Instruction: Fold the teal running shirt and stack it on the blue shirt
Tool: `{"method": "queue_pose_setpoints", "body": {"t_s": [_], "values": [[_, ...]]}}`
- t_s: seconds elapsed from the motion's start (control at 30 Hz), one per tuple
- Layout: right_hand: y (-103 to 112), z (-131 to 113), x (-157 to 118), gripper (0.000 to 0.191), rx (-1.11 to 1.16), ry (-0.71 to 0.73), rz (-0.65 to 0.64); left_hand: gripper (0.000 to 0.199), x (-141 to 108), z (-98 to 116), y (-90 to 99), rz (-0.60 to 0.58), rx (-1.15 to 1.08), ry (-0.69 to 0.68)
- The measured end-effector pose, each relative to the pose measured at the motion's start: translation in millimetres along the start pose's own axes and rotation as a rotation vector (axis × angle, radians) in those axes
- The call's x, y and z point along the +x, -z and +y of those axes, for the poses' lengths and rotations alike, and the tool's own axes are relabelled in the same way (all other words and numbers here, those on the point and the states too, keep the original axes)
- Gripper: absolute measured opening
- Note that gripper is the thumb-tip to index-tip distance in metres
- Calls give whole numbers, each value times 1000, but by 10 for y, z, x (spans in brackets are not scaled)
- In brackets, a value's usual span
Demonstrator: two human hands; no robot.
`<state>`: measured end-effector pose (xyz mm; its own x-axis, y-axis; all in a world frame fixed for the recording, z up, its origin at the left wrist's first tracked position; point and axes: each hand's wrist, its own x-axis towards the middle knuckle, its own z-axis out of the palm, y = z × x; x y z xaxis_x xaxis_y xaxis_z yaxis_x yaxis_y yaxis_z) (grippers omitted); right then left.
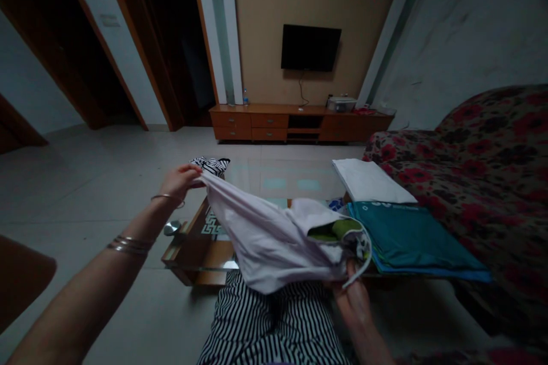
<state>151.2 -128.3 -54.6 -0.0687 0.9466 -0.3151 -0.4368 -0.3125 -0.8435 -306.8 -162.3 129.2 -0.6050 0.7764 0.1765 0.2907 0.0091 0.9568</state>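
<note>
A white garment (265, 234) is stretched sideways above the glass coffee table, sagging in the middle. My left hand (182, 179), with bangles on the forearm, is closed on its far-left corner. At the right end my right hand (351, 288) grips the cloth from below, its fingers partly hidden. Green fabric (334, 231) shows inside an opening near that hand, and a thin white edge or strap hangs down there. Right of the garment lies a folded teal cloth (415, 236) over blue and green layers. Behind it is a folded white cloth (370, 181).
The coffee table (197, 251) has a wooden base. A black-and-white striped cloth (212, 165) sits at its far-left end. A floral sofa (483, 154) stands on the right. Beyond are a low TV cabinet (269, 121) and a wall-mounted television (310, 48).
</note>
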Motion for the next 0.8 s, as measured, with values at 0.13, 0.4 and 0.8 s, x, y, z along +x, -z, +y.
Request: {"method": "queue_pose_setpoints", "body": {"t_s": [0.13,0.4,0.8], "values": [[-369,72,-432,45,127,13,-184,41,354,305,-290,-12,37,-255],[-295,301,-949,18,-739,371,-994,42,-627,-462,-1208,-752,702,-406],[170,-260,836,25,-1699,644,-346,24,-1483,-1215,-814,-914,881,-280]]}}
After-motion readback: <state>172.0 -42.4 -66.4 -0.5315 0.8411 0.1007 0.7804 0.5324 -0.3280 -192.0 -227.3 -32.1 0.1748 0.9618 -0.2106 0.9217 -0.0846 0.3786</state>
